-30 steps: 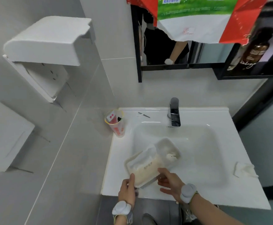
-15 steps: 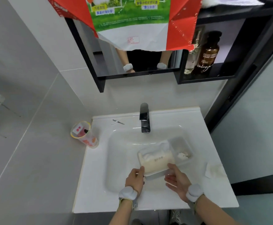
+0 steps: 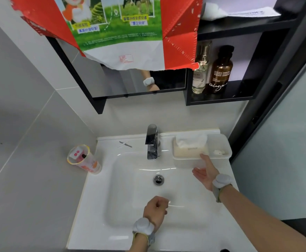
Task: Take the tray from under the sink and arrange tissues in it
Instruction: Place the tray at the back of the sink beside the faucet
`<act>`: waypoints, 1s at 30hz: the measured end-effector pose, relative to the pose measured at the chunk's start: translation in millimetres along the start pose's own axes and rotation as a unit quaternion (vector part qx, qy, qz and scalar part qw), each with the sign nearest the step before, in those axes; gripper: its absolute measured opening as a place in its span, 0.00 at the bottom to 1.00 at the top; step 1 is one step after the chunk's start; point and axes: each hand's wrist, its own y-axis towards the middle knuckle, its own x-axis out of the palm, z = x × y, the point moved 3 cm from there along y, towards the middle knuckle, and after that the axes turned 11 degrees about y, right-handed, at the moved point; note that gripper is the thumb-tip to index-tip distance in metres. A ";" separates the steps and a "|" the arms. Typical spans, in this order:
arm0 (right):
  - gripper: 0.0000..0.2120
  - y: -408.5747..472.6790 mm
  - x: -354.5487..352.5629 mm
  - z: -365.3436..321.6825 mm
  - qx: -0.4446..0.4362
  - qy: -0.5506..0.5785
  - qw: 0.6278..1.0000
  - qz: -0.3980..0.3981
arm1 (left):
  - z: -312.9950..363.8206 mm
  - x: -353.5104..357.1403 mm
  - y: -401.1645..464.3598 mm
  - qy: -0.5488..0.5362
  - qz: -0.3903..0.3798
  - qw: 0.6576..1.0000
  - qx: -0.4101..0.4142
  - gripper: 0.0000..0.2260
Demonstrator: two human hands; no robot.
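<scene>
A translucent white tray (image 3: 220,142) stands on the back right corner of the white sink (image 3: 130,179), right of the faucet. A cream tissue pack (image 3: 189,149) with white tissue sticking out lies in its left part; a small crumpled white scrap (image 3: 219,152) lies in its right part. My right hand (image 3: 205,170) is open, palm turned left, its fingertips at the tray's front wall. My left hand (image 3: 155,210) hovers over the front of the basin, fingers curled with nothing in them.
A chrome faucet (image 3: 152,141) rises at the back centre, a drain (image 3: 158,179) below it. A printed plastic cup (image 3: 83,160) leans on the left rim, a small metal tool (image 3: 125,144) behind. Two bottles (image 3: 212,70) stand on a black shelf above the tray.
The tray with the tissue pack went from the basin's front to the back right corner. Both hands let go of it; my left hand drew back and closed.
</scene>
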 end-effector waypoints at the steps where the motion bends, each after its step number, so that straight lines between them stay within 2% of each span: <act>1: 0.38 4.6 3.7 -1.6 0.001 0.002 1.000 0.002 | -5.2 -1.3 -0.6 0.001 0.002 1.000 -0.009 0.06; 8: 0.38 27.2 26.1 -22.9 0.011 0.022 1.000 -0.013 | -12.0 -11.5 2.4 -0.010 0.037 0.998 -0.046 0.05; 14: 0.38 39.2 31.6 -34.1 0.005 0.024 0.999 -0.025 | -5.3 -9.0 9.0 -0.006 0.033 0.998 -0.052 0.05; 17: 0.38 43.8 24.2 -37.2 -0.001 -0.008 0.999 -0.032 | 5.1 -0.4 16.6 0.003 0.020 0.999 -0.042 0.05; 21: 0.36 36.5 17.6 -45.0 -0.018 -0.115 0.993 -0.020 | 34.1 12.1 28.0 0.025 0.006 1.000 -0.006 0.05; 23: 0.33 32.4 11.8 -58.1 -0.048 -0.148 0.988 0.013 | 58.2 16.1 38.1 0.059 0.008 0.997 0.039 0.06; 25: 0.28 25.5 3.2 -75.0 -0.083 -0.152 0.983 0.062 | 87.4 16.9 50.8 0.097 0.024 0.991 0.085 0.01; 26: 0.26 22.0 -0.8 -84.5 -0.117 -0.167 0.975 0.088 | 101.7 16.4 59.6 0.121 0.043 0.986 0.111 0.04; 28: 0.20 15.0 -1.8 -102.9 -0.233 -0.232 0.936 0.121 | 129.7 15.0 79.1 0.198 0.085 0.963 0.161 0.16; 30: 0.15 9.0 6.9 -118.5 -0.343 -0.322 0.878 0.092 | 163.5 14.1 95.9 0.273 0.142 0.927 0.214 0.26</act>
